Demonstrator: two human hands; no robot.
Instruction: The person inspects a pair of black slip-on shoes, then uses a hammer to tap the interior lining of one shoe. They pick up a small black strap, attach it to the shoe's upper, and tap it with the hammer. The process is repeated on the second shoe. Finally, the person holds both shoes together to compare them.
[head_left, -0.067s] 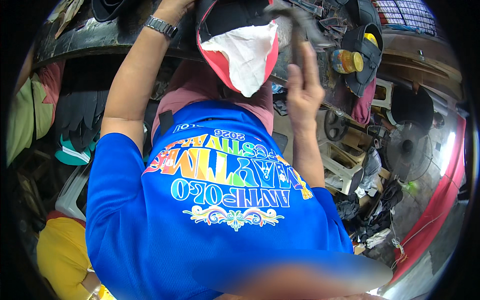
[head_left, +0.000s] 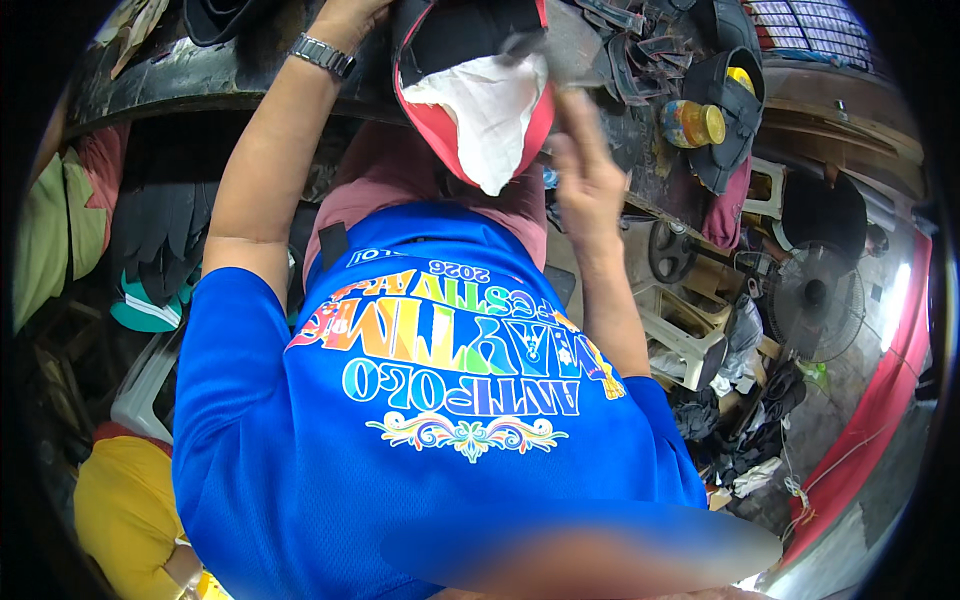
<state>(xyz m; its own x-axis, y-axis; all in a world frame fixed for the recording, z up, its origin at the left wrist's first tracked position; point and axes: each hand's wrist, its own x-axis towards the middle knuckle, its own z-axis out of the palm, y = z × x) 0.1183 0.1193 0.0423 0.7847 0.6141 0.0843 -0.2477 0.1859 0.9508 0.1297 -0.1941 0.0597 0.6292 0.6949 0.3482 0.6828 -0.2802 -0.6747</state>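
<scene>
1. Head view: left hand (head_left: pixel 345 15), wrist in a metal watch (head_left: pixel 322 55), is placed at the shoe's far left edge; finger state cannot be told, cut off by the frame.
2. Red-rimmed shoe (head_left: pixel 470 60) with white lining (head_left: pixel 490 115) is held at far centre, over the dark workbench (head_left: pixel 180 75).
3. Right hand (head_left: pixel 585 175) is closed on a blurred hammer (head_left: pixel 555 45) just right of the shoe.
4. Yellow-lidded jar (head_left: pixel 695 122) is seen further right.

Left arm: I see it bare from the blue short sleeve, stretched up toward 11 o'clock, elbow nearly straight.
Left wrist: a metal watch (head_left: pixel 322 54) circles it, just under the top edge.
Left hand (head_left: pixel 352 14): mostly cut off at 12 o'clock; I can't make out the fingers.
Right arm: forearm rises from 4 o'clock toward 12, elbow bent beside my torso.
Right hand (head_left: pixel 585 170): raised, blurred, back of the hand toward me, fingers (head_left: pixel 566 118) curled upward in a grip.
</scene>
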